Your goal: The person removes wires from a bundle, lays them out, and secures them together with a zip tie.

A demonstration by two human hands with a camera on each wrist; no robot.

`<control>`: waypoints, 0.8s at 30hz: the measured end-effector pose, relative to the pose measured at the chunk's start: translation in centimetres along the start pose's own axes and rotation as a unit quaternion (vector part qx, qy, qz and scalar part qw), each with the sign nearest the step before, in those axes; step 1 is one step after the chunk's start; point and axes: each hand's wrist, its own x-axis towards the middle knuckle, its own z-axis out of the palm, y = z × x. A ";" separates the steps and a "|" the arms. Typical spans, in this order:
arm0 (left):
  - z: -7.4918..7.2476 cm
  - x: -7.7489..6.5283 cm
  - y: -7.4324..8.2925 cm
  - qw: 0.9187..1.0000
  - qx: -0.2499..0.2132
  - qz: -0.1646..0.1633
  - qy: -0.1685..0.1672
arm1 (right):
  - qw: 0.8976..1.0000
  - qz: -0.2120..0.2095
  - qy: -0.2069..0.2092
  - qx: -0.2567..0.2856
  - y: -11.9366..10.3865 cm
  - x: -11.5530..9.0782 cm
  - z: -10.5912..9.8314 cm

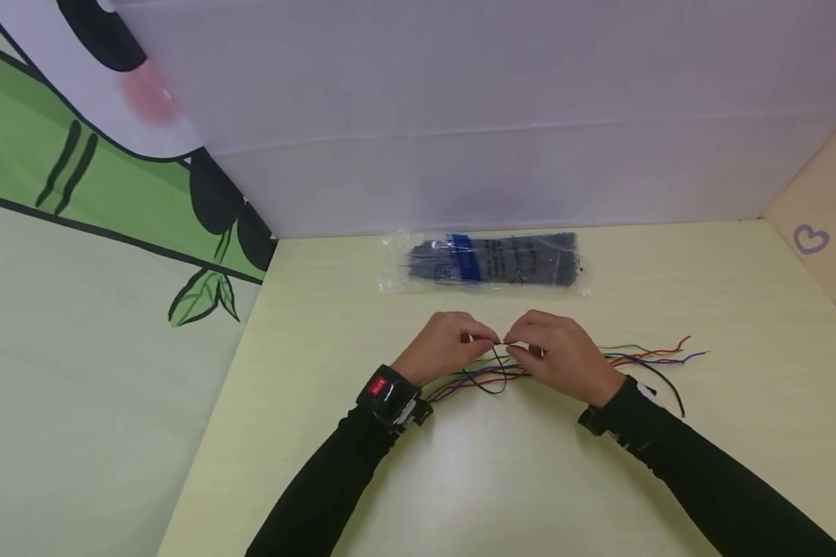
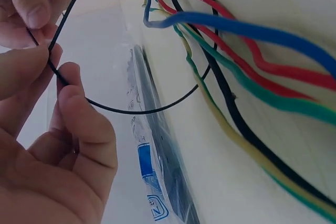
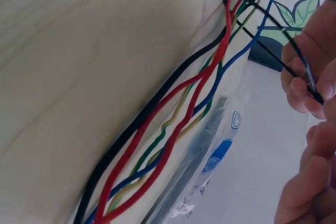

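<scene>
A thin black cable tie [image 2: 152, 110] is bent into a loop around a bundle of coloured wires [image 1: 488, 377]. My left hand [image 1: 449, 340] pinches it between thumb and fingers just above the bundle. Opposite, my right hand [image 1: 557, 352] pinches near the same spot, its fingertips almost meeting the left ones. In the right wrist view, the two strands of the cable tie [image 3: 291, 40] come together at the left fingers. The fingertips hide part of where the strands meet. Red, blue, green, yellow-green and black wires [image 3: 178, 108] lie loosely side by side on the table.
Behind the hands lies a clear plastic bag [image 1: 495, 259] of dark cable ties with a blue label. The pale wooden table [image 1: 501, 480] ends at a white fabric wall [image 1: 460, 178]. Printed panels stand at the left and right.
</scene>
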 end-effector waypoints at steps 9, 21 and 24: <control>0.3 0.0 -0.3 0.999 -0.031 -0.013 -0.012 | 0.999 -0.018 0.032 0.022 -0.2 0.0 0.6; 0.4 -0.8 -0.8 1.000 -0.003 -0.024 0.011 | 0.993 0.022 0.095 0.068 -0.2 -0.2 0.5; 0.4 -1.2 -1.3 0.999 -0.008 -0.035 0.011 | 0.993 0.029 0.095 0.070 -0.1 -0.2 0.3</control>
